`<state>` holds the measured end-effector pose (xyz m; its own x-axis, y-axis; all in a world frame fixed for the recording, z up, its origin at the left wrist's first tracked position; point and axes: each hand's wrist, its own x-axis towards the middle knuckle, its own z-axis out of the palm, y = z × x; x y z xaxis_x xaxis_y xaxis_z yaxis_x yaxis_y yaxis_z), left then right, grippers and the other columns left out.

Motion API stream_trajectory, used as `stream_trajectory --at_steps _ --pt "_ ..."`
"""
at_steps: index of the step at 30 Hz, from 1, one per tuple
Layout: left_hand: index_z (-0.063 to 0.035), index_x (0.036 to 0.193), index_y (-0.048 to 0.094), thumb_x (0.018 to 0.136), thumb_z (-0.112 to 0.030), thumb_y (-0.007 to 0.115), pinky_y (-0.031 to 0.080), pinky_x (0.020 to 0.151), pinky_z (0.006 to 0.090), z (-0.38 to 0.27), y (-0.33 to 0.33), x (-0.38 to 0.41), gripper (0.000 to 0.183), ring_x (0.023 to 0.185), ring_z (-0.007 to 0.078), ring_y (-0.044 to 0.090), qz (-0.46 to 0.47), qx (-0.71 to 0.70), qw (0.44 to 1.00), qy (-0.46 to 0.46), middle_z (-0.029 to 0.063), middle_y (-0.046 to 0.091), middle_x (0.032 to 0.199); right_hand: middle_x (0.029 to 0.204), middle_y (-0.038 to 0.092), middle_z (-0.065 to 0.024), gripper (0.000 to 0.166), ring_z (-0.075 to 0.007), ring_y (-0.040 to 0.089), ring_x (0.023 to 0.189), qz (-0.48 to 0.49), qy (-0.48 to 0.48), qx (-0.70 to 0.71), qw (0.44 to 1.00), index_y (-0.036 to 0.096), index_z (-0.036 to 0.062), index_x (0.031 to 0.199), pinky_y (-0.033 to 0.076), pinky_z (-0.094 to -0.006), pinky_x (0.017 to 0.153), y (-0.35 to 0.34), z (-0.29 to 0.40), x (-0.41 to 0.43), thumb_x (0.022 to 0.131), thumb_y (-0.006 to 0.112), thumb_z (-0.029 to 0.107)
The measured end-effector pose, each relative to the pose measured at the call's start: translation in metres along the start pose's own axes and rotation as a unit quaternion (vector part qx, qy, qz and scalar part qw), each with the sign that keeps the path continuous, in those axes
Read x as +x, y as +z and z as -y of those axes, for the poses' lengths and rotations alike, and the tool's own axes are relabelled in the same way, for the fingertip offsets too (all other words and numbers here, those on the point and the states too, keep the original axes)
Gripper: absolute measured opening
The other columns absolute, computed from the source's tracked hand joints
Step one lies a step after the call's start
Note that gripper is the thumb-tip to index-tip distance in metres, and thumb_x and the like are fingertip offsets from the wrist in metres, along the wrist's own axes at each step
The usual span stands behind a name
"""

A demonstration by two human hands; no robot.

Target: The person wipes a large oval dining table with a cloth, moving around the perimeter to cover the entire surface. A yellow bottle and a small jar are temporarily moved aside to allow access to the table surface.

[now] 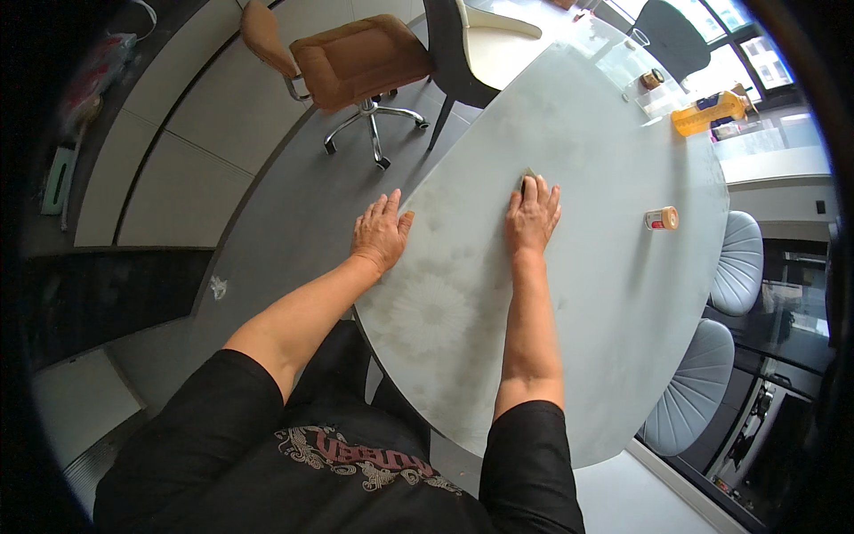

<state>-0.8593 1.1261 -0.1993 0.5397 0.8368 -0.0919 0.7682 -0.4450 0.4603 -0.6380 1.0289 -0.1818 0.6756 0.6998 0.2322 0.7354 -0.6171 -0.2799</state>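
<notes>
My right hand [532, 212] lies palm down on the pale frosted glass tabletop [600, 280], arm stretched forward. A small grey-green and dark pad or cloth [528, 172] pokes out past its fingertips; the rest of it is hidden under the fingers. At the table's left edge, my left hand [383, 230] holds nothing, with its thumb spread from its fingers. Between my arms the glass carries a flower pattern [434, 314] and cloudy smudges. A small jar with an orange lid [662, 218] stands to the right of my right hand.
An orange-yellow bottle [710, 113] and a small brown jar [652, 79] are at the table's far right. Beyond the left edge stand a brown swivel chair [360, 57] and a dark-and-cream chair [460, 60]. Grey ribbed chairs [737, 263] line the right side.
</notes>
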Motion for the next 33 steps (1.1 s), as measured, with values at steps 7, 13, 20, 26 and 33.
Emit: stream_trajectory --at_steps 7,13,20,26,33 --pt "-0.01 0.133 0.033 0.09 -0.045 0.035 0.034 0.095 0.0432 -0.002 -0.002 -0.001 0.056 0.117 0.0325 0.042 0.008 0.005 1.0 -0.024 0.0186 0.042 0.129 0.13 0.041 -0.0011 0.026 -0.0303 0.029 0.126 0.015 -0.017 0.024 0.999 0.046 0.0169 0.113 0.023 -0.0477 0.103 0.002 -0.007 -0.01 0.087 0.046 0.018" --pt "-0.0098 0.133 0.033 0.09 -0.046 0.035 0.034 0.096 0.0428 0.0 -0.001 -0.001 0.057 0.118 0.0326 0.041 0.007 0.003 1.0 -0.023 0.0191 0.041 0.13 0.132 0.039 -0.0017 0.028 -0.0307 0.028 0.127 -0.061 -0.034 0.013 0.997 0.044 0.0157 0.115 0.022 -0.0487 0.103 0.005 -0.005 0.001 0.088 0.045 0.019" --pt "-0.0096 0.133 0.033 0.09 -0.045 0.036 0.036 0.096 0.0413 -0.004 -0.005 0.0 0.056 0.118 0.0328 0.041 0.02 0.002 1.0 -0.023 0.02 0.041 0.13 0.131 0.041 -0.0002 0.026 -0.0299 0.025 0.129 0.008 -0.009 0.022 1.0 0.045 0.0166 0.115 0.021 -0.0489 0.104 0.005 -0.006 0.003 0.089 0.045 0.018" --pt "-0.0097 0.133 0.033 0.09 -0.044 0.037 0.036 0.096 0.0408 -0.006 -0.009 -0.001 0.055 0.118 0.0327 0.041 0.027 0.01 0.999 -0.026 0.0197 0.041 0.13 0.132 0.04 -0.0004 0.028 -0.0304 0.025 0.129 -0.002 -0.004 0.026 1.0 0.045 0.0157 0.116 0.021 -0.0496 0.104 0.001 -0.006 -0.006 0.088 0.045 0.015" --pt "-0.0097 0.133 0.032 0.09 -0.045 0.036 0.036 0.096 0.0404 -0.006 -0.009 -0.001 0.056 0.119 0.0318 0.041 0.04 -0.002 0.999 -0.033 0.0181 0.039 0.132 0.132 0.041 -0.0012 0.028 -0.0308 0.025 0.129 0.02 0.015 0.011 1.0 0.046 0.015 0.117 0.021 -0.0489 0.104 0.007 0.005 -0.005 0.089 0.044 0.018"
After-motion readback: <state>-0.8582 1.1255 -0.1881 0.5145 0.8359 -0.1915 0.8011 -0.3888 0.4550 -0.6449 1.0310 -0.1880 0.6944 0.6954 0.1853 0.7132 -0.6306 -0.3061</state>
